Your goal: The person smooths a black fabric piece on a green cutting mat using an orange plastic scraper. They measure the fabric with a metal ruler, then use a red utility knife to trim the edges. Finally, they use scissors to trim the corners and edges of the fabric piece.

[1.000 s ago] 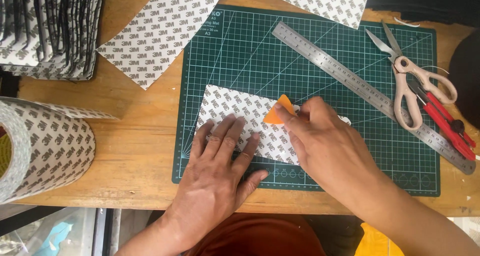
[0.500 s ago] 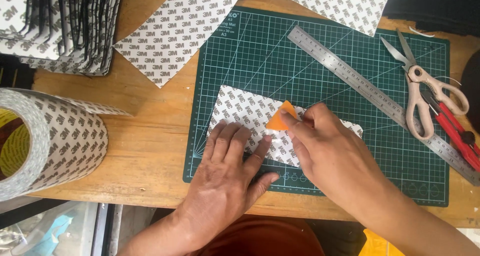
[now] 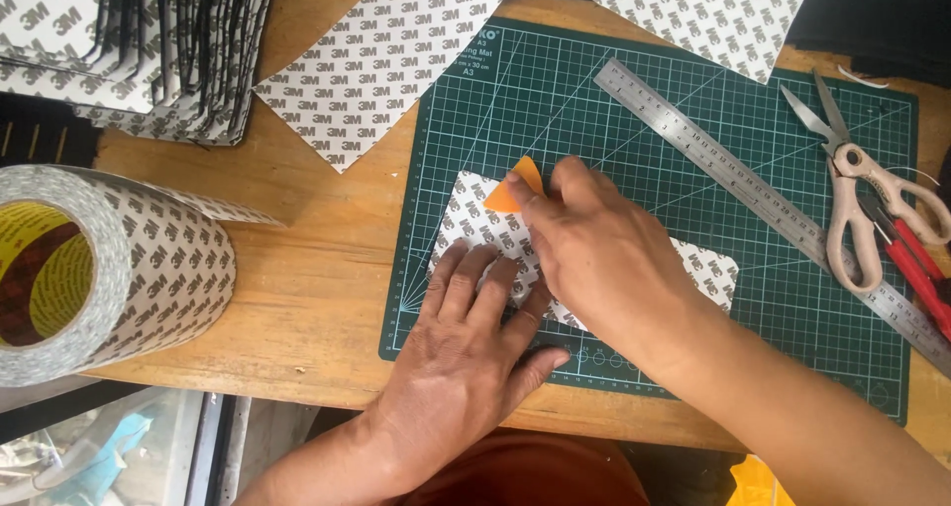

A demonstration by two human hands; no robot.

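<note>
On the cutting mat (image 3: 634,100), the left hand (image 3: 466,357) lies flat, fingers spread, pinning the patterned sheet (image 3: 466,219). The right hand (image 3: 604,258) pinches an orange scraper (image 3: 515,191) against it. Uneven pressure could crease or shift the sheet.

Wooden table (image 3: 307,298) w/ green gridded cutting mat (image 3: 634,100) on it. Steel ruler (image 3: 713,174) lies diagonally across mat, upper middle to lower right edge. Beige-handled scissors (image 3: 857,204) on mat's right side, just beside ruler, blades pointing up-left; red-handled tool (image 3: 916,278) right next to them, partly overlapping the handles. Big roll of printed-liner adhesive sheet (image 3: 149,268) on its side at table's left edge, yellow core facing cam. Stack of cut printed pieces (image 3: 129,50) top left, dark edges showing. Loose printed sheet (image 3: 381,60) at top centre, half on table, half over mat corner. Another printed sheet (image 3: 693,11) at top right, overlapping mat's top edge.
</note>
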